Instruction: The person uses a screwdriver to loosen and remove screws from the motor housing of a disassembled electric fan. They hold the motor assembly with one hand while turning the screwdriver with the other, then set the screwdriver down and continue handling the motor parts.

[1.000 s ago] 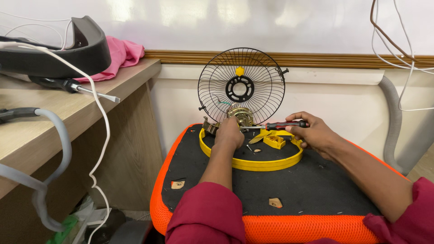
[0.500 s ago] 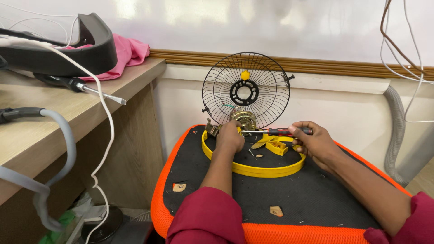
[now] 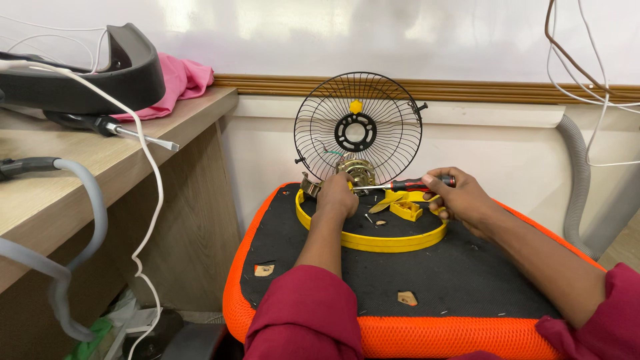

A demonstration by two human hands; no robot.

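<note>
My left hand [image 3: 335,196] grips the brass-coloured fan motor [image 3: 357,169] that stands in front of a round black wire fan guard [image 3: 358,127]. My right hand [image 3: 459,198] holds a screwdriver [image 3: 408,185] with a red and black handle, lying level, its tip pointing left at the motor. Both hands rest over a yellow plastic ring [image 3: 373,237] on a black seat with an orange rim [image 3: 280,313]. Small yellow parts [image 3: 405,210] and loose screws lie inside the ring.
A wooden desk [image 3: 80,180] stands at the left with a black housing [image 3: 80,73], a pink cloth [image 3: 180,80], another screwdriver [image 3: 110,127], a white cable and a grey hose. A grey hose [image 3: 577,173] and hanging wires run down the right wall.
The view has shifted slightly. Both hands stay at the motor with the screwdriver held level; no clear movement of the parts.
</note>
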